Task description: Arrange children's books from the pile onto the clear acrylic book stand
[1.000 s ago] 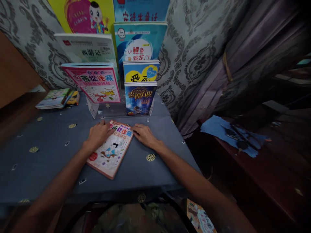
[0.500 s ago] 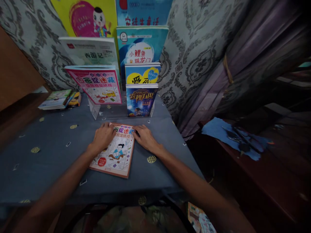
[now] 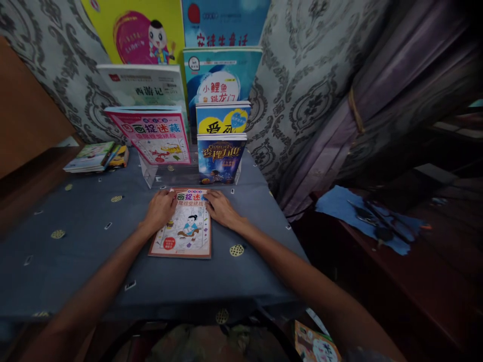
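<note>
A picture book (image 3: 188, 226) with an orange border and a seated figure in blue on its cover lies flat on the table, front up. My left hand (image 3: 161, 207) grips its left edge near the upper corner, fingers bent over the cover. On the opposite side, my right hand (image 3: 222, 208) holds the upper right edge, its fingertips on the cover. Just behind the book stands a clear display rack (image 3: 177, 175). It carries a pink-bordered book (image 3: 158, 141), a dark blue book (image 3: 220, 160) and several taller books in rising rows.
The blue-grey cloth on the table (image 3: 90, 266) has a yellow pod pattern. A small stack of books (image 3: 90, 157) lies at the back left. To the right, blue cloth with tools (image 3: 370, 216) rests on a dark red surface. Another book (image 3: 315, 344) is below the table's front edge.
The book has turned and slid away from me, toward the rack, so its lower edge now runs nearly level. Both hands have stayed at its sides. My view has shifted slightly.
</note>
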Demonstrator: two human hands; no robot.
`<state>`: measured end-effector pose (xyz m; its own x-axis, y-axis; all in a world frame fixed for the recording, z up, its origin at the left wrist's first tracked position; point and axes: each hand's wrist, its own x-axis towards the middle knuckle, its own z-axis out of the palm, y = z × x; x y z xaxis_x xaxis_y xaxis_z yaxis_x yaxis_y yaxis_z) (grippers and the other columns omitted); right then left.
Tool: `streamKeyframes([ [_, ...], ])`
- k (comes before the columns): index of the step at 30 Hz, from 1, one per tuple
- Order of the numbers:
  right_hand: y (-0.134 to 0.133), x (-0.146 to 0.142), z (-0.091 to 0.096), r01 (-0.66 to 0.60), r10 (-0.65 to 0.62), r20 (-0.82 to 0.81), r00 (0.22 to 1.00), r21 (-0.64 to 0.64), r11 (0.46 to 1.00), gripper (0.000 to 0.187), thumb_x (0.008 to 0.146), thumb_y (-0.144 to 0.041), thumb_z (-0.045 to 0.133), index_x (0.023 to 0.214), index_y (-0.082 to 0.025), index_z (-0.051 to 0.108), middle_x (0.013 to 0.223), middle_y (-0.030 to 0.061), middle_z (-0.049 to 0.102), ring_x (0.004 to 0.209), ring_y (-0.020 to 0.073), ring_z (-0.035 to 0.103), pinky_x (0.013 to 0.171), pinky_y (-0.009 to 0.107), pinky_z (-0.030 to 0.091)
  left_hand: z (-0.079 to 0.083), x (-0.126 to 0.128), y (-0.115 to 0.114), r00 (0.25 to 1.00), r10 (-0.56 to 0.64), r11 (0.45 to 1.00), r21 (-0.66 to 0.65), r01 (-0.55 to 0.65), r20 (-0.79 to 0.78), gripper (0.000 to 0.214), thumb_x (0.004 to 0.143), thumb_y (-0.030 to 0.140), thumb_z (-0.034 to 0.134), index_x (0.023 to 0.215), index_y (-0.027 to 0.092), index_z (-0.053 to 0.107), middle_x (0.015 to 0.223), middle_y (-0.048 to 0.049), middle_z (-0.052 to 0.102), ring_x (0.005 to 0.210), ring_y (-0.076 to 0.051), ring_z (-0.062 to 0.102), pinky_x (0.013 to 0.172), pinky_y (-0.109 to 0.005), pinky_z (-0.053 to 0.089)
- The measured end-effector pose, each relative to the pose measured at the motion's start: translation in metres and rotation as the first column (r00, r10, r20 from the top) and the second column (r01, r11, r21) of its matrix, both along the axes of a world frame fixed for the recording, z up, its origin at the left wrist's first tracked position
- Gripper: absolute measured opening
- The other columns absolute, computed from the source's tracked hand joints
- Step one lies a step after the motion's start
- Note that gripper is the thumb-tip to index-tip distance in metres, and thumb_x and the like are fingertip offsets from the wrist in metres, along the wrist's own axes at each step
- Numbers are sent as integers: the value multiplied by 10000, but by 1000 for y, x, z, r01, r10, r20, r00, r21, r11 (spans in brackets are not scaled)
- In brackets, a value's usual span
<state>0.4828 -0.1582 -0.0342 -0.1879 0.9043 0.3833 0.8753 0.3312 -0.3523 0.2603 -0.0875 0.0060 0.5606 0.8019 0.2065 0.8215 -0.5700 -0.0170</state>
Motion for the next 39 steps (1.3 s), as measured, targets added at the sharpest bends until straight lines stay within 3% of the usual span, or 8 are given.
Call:
streamKeyframes([
  [7,22,8,3,5,-3,48,999,-40,999,310,966,-137,490,1235,-93,637,1303,189,644,1236,268,583,1104,448,432,-6,-2,6,998,-45,999,12,44,39,367,974,252,406,1204,153,674,1175,-136,698,1085,-262,623,1014,-392,458],
  [14,23,7,2,43,-41,55,998,-53,998,342,978,-162,496,1292,-105,619,1350,165,628,1274,251,560,1131,424,407,1,4,-9,996,-60,998,31,62,-73,380,999,248,362,1199,124,660,1196,-184,659,1133,-339,573,935,-480,474],
  [17,21,6,3,68,-64,60,996,-67,995,355,988,-178,485,1317,-131,609,1379,146,617,1298,250,546,1131,424,403,2,12,-27,963,-261,965,-12,261,-72,306,999,271,419,1162,158,653,1220,-155,643,1158,-309,558,982,-461,458],
  [20,19,6,3,80,-76,67,995,-69,994,362,995,-197,471,1327,-146,607,1404,135,604,1311,259,536,1124,432,406,5,17,-49,849,-528,847,-93,523,-28,315,999,377,487,1201,177,622,1271,-137,613,1190,-278,543,1030,-427,439],
  [22,19,6,2,81,-77,69,995,-66,994,370,1000,-209,463,1333,-132,604,1409,140,602,1324,264,523,1134,435,394,9,18,-61,791,-612,785,-135,604,-21,407,981,478,518,1244,179,600,1281,-138,603,1202,-280,536,1031,-425,436],
  [29,12,6,1,122,-118,74,990,-64,990,386,999,-230,448,1337,-125,603,1426,145,590,1371,288,472,1128,490,395,13,10,-75,751,-657,749,-177,639,-67,621,903,651,552,1316,186,558,1349,-149,571,1253,-321,512,1039,-470,409],
  [34,-6,3,0,97,-95,38,995,-53,994,363,987,-224,450,1283,-140,643,1398,147,609,1362,296,487,1117,507,409,8,9,-79,753,-656,750,-161,642,-54,481,949,534,557,1271,176,576,1324,-142,583,1235,-309,521,1024,-471,411],
  [39,-38,1,-4,-37,35,-30,999,-50,998,379,952,-254,520,1300,-159,637,1432,150,580,1376,280,484,1142,512,392,10,8,-85,728,-684,727,-129,675,-49,330,995,441,511,1130,162,623,1186,-118,634,1131,-271,560,945,-416,453],
])
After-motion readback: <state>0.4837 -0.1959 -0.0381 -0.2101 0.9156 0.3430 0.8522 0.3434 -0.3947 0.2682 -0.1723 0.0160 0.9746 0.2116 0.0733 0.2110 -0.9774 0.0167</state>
